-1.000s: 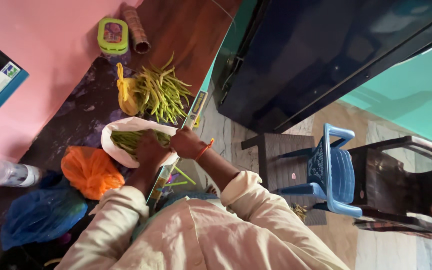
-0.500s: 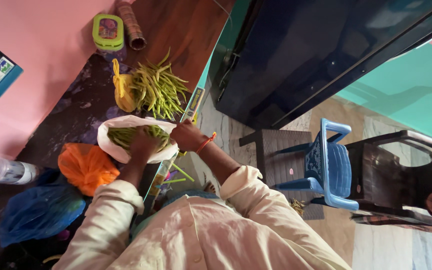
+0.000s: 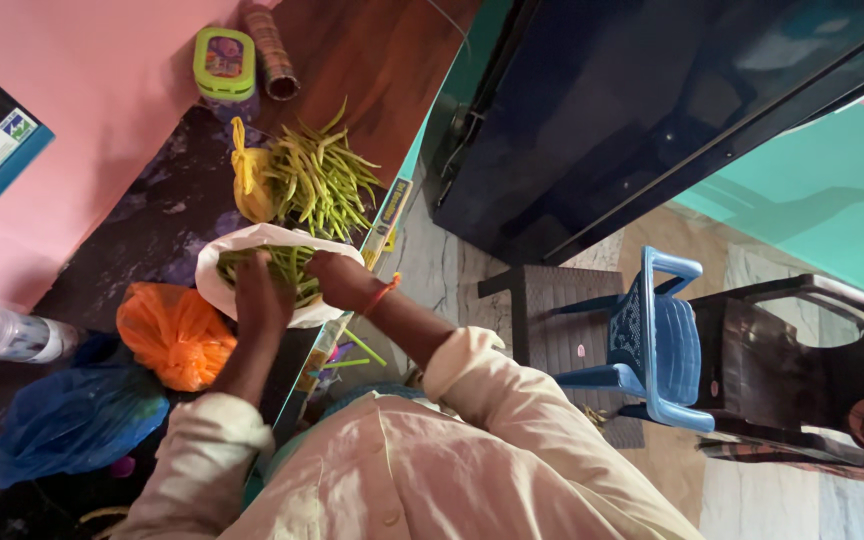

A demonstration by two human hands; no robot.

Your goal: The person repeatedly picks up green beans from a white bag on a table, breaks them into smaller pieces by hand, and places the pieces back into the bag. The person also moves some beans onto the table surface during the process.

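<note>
Just beyond the hands, a loose heap of green beans (image 3: 320, 182) on the dark patterned counter (image 3: 142, 240), beside a crumpled yellow bag (image 3: 249, 185). Farther off, a green lidded box (image 3: 224, 62) and a brown ribbed roll (image 3: 270, 52). Beside the left forearm, a crinkled orange bag (image 3: 174, 334) and a glossy blue bag (image 3: 72, 420). Under both hands, a white plastic bag (image 3: 224, 285), thin and rumpled, holding slim green pods (image 3: 287, 265). Left hand (image 3: 261, 297) laid over the bag's mouth, fingers curled down onto the pods. Right hand (image 3: 342, 280) closed around a small bunch of them. Nothing blocking either hand.
</note>
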